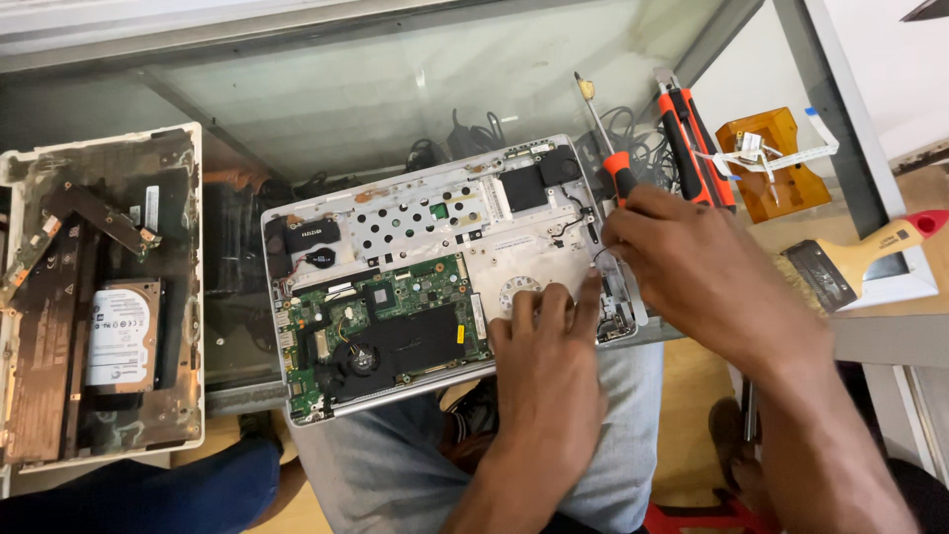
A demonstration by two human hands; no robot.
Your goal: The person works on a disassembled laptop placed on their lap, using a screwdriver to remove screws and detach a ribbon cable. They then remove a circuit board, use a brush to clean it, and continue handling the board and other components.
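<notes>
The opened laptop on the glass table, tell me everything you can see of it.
The opened laptop lies flat with its cover off, a white shell showing its insides. A green circuit board with a black fan fills the lower left; perforated silver metal sits above, and a round coin cell at upper left. Its near edge overhangs the glass table above the person's lap. The left hand rests on its right part; the right hand works at its right edge.

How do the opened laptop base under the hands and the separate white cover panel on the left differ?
The laptop base lies under both hands, left hand flat on it, right hand at its right edge. The cover panel lies untouched. The base carries a green circuit board and fan; the panel holds a loose hard drive and hinge brackets. Both have white casings and lie open side up.
</notes>
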